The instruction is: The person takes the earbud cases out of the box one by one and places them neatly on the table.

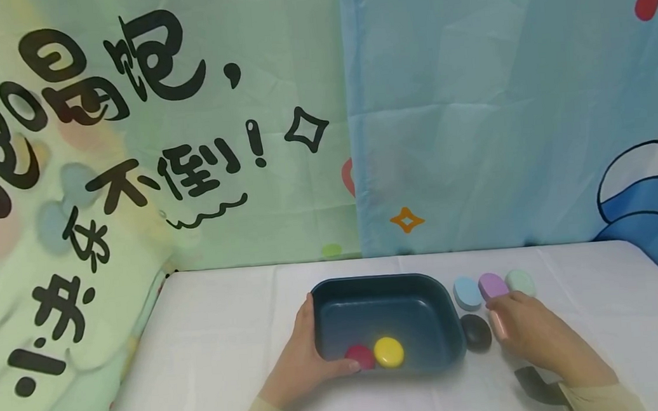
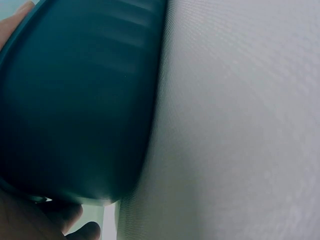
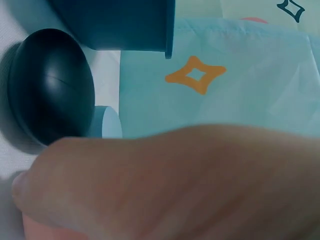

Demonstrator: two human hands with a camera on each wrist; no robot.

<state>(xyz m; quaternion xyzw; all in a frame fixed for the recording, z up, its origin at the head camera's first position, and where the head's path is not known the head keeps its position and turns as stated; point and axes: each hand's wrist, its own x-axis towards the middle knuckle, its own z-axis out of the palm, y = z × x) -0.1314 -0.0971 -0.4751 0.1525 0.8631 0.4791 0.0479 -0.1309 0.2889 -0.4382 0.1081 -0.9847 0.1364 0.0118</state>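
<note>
My left hand [image 1: 305, 360] grips the left end of a dark blue rectangular basin [image 1: 386, 283], thumb at the front rim and fingers along the left side. Inside the basin, near its front wall, lie a dark red round piece [image 1: 360, 356] and a yellow round piece [image 1: 389, 352]. To the right of the basin, my right hand [image 1: 524, 332] holds a pink piece [image 1: 498, 325], largely hidden by the fingers. A black rounded piece [image 1: 477, 333] sits between the basin and this hand; it looms large in the right wrist view.
Behind the right hand stand a light blue piece [image 1: 467, 294], a purple piece [image 1: 492, 286] and a mint green piece [image 1: 521, 281] in a row. A white cloth [image 1: 212, 341] covers the table. Printed curtains [image 1: 444, 127] hang along its back and left edges.
</note>
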